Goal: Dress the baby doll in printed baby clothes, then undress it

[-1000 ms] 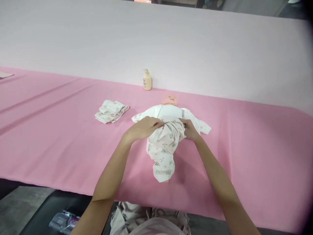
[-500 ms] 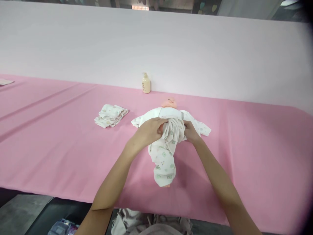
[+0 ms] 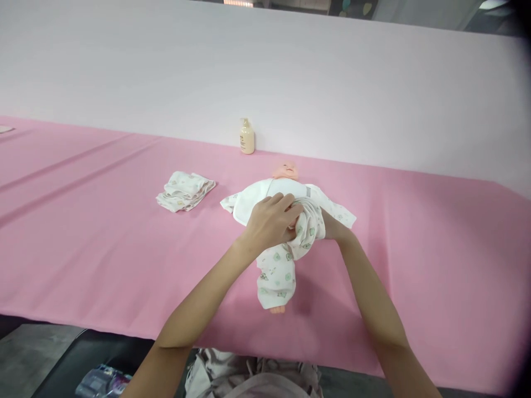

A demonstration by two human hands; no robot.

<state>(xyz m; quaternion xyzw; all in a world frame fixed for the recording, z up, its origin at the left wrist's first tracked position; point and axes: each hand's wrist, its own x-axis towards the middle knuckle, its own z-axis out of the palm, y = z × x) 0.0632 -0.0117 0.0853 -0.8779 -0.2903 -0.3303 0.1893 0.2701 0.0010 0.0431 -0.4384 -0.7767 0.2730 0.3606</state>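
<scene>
A baby doll [image 3: 286,171] lies on its back on the pink table cover, head away from me. White patterned trousers [image 3: 277,279] cover one leg, with the toes showing at the cuff. Their other leg is bunched up near the doll's waist. Curled at this gathered cloth is my left hand [image 3: 271,221], closed on the trousers, with a bit of doll skin between its fingers. My right hand [image 3: 332,224] reaches into or behind the bunched trouser leg from the right; its fingers are hidden. A white diaper [image 3: 249,207] is around the doll's middle, over a white patterned top [image 3: 338,213].
A folded stack of patterned cloth [image 3: 185,192] lies left of the doll. Behind it, a cream pump bottle [image 3: 247,137] stands against the white wall [image 3: 124,72]. The pink cover [image 3: 103,249] hangs over the near edge, beside a black chair [image 3: 99,354].
My left hand has moved right and turned over the bunched cloth. My right hand has gone deeper into or behind it, hiding its fingers. The bunched trouser leg has shifted right.
</scene>
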